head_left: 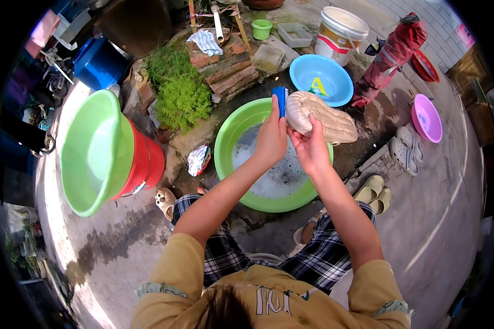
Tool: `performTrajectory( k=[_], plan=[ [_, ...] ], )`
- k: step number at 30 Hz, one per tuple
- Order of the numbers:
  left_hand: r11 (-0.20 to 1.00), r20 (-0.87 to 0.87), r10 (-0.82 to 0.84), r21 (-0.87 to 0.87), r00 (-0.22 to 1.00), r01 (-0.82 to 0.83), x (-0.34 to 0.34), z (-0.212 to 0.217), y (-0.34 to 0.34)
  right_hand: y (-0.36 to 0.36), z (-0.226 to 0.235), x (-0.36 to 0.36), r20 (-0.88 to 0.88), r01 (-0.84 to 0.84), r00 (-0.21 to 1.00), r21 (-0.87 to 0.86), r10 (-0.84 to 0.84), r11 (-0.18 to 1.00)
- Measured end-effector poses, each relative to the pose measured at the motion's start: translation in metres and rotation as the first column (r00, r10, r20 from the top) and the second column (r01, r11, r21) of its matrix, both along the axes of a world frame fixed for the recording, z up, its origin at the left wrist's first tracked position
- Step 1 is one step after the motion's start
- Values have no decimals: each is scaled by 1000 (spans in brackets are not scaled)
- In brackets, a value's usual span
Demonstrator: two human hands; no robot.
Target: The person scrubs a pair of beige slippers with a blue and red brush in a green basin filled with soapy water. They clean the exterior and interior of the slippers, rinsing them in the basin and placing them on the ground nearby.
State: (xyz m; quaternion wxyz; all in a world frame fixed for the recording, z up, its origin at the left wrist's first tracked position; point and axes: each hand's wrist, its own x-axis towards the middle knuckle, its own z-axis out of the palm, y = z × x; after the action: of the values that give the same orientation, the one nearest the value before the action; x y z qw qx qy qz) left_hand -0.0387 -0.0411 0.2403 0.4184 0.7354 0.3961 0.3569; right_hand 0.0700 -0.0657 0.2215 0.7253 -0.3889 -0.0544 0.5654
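- The left hand is clenched around a blue plastic scrubbing brush, its end against the shoe.
- The right hand grips a beige ribbed rubber shoe, sole up, above the basin's far rim.
- Below sits a round green plastic basin of soapy water.
- Beyond it lies a blue plastic bowl; beige slippers rest to the right.

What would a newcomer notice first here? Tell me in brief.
At centre, the left hand holds a blue brush against a beige shoe gripped by the right hand, above a green basin of soapy water. At left, another green basin leans on a red bucket.
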Motion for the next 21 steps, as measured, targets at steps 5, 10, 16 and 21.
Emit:
performTrajectory(
  k=[5, 10, 16, 21],
  plan=[
    [941, -217, -65, 312, 974, 132, 13, -8, -42, 0, 6, 5, -109, -59, 992, -1, 58, 998],
    [995, -210, 92, 53, 973, -83, 1, 6, 11, 1, 9, 1, -141, -46, 989, 17, 48, 999],
    [978, 30, -104, 182, 994, 97, -2, -1, -25, 4, 27, 19, -14, 55, 998, 19, -55, 998],
    [977, -65, 8, 214, 998, 6, -4, 10, 0, 2, 22, 21, -137, -68, 989, -68, 58, 995]
  ],
)
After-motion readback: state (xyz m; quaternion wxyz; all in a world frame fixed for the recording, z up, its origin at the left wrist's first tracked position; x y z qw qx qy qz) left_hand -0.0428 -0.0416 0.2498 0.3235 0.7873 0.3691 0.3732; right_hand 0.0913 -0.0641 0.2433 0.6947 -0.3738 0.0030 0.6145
